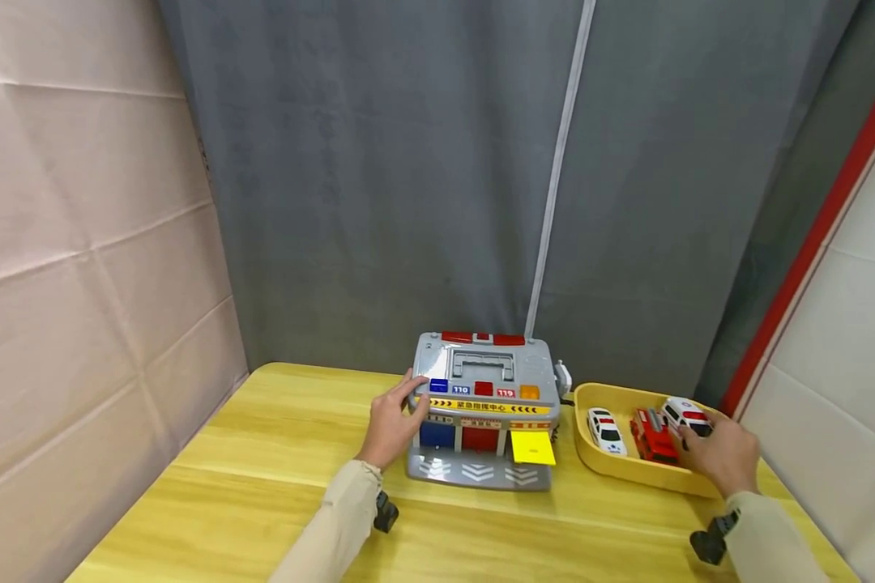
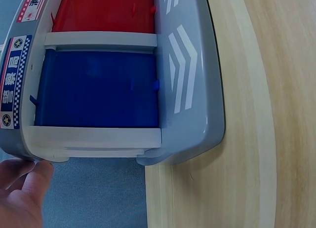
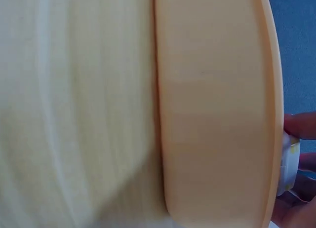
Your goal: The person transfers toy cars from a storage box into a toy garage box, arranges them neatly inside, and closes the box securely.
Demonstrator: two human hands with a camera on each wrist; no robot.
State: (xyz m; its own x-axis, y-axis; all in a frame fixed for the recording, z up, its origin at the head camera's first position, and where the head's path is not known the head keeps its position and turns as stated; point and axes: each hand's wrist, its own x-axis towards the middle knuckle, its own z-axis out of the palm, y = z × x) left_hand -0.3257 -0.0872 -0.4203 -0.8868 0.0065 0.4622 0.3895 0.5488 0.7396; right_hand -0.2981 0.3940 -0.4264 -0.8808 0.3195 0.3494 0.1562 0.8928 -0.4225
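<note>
A grey toy emergency station with blue and red garage doors and a lowered yellow door stands on the table. My left hand holds its upper left corner, thumb on the front and fingers on top. The left wrist view shows the thumb and a finger at that corner, beside the blue door. At the right, my right hand grips a white toy car with red markings, over a yellow tray. Only part of that white car shows in the right wrist view, behind the tray's rim.
In the tray also lie a red toy fire truck and a smaller white toy car. The wooden table extends left and in front of the station. A grey curtain hangs behind; pale panels stand at both sides.
</note>
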